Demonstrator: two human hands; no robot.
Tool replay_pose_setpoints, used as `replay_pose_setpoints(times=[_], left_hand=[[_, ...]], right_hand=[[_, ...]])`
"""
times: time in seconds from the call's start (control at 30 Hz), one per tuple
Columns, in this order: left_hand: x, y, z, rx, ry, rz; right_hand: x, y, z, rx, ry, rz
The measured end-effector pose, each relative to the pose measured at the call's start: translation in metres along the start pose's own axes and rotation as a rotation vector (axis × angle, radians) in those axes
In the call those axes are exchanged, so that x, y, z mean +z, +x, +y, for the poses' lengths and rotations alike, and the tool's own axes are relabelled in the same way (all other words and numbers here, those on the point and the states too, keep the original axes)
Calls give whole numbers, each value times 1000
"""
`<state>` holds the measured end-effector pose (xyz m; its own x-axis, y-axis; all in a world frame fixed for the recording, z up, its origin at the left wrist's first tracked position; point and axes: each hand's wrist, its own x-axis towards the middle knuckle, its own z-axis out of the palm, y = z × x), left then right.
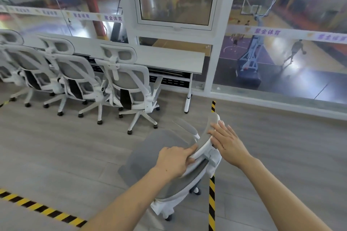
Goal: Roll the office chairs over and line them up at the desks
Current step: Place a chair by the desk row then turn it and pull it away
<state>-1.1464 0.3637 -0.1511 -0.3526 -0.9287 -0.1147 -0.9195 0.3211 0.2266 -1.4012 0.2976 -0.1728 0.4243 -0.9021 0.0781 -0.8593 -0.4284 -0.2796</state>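
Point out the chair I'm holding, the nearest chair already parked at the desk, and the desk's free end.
held chair (150, 148): head view, grey seat.
parked chair (129, 78): head view, mesh backrest.
desk (178, 60): head view, bare top, right end.

Grey plank floor (56, 146) with hazard tape (211, 202); glass wall (281, 15) overlooks a lit basketball court (272, 73).

The floor (56, 146) is grey wood-look plank. Beside the window wall stands a long white surface (169, 58) on white legs. Three white-framed grey office chairs (129, 84) stand on their castors in a row on the floor, backs outward, tucked against the surface. A fourth office chair (159, 157) stands on the floor well apart from the surface, out in the open. Yellow-and-black hazard tape (211, 202) runs along the floor from near the surface's end leg, passing just beside the fourth chair; another strip (41, 208) crosses diagonally, farther from the surface.
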Motion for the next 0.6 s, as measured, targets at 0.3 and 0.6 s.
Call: replay_pose_setpoints(times=[0.3, 0.6], left_hand=[[12, -42, -67, 69, -25, 43], [8, -82, -144, -23, 54, 37]], right_hand=[[27, -11, -63, -74, 22, 166], [59, 4, -144, -10, -61, 300]])
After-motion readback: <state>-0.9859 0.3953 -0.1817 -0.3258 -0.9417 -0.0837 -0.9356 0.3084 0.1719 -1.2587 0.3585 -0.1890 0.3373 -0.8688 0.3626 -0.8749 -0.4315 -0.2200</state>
